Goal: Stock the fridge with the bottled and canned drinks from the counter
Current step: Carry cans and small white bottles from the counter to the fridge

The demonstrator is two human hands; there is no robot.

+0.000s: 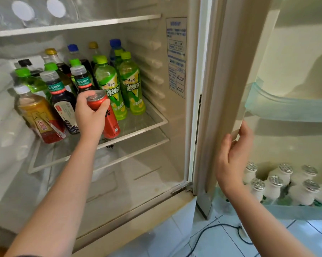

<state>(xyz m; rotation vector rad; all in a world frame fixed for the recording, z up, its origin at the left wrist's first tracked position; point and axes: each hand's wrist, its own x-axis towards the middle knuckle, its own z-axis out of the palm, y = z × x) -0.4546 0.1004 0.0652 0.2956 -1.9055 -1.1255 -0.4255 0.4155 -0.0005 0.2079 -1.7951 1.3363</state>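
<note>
Forearms fill the foreground — we follow the left one up to the left hand [90, 115], which wraps the red can [112, 125] from behind, fingers and thumb round its upper half. We find the can at the front of the middle shelf [157, 121], tilted with its silver top toward eleven o'clock; whether its base touches the glass we cannot tell. Finish: red body, dark print, pull-tab unopened, no dents seen. At one o'clock of the can, just beside it, stand two green tea bottles [132, 86]; at nine o'clock, dark-labelled bottles [63, 101]. The right hand [234, 154], at three o'clock, pinches the door edge [221, 93], thumb in front and fingers behind. We judge the step as placement of one can — next, stand it upright in the gap ahead of the green bottles, then let go without knocking its neighbours.
</note>
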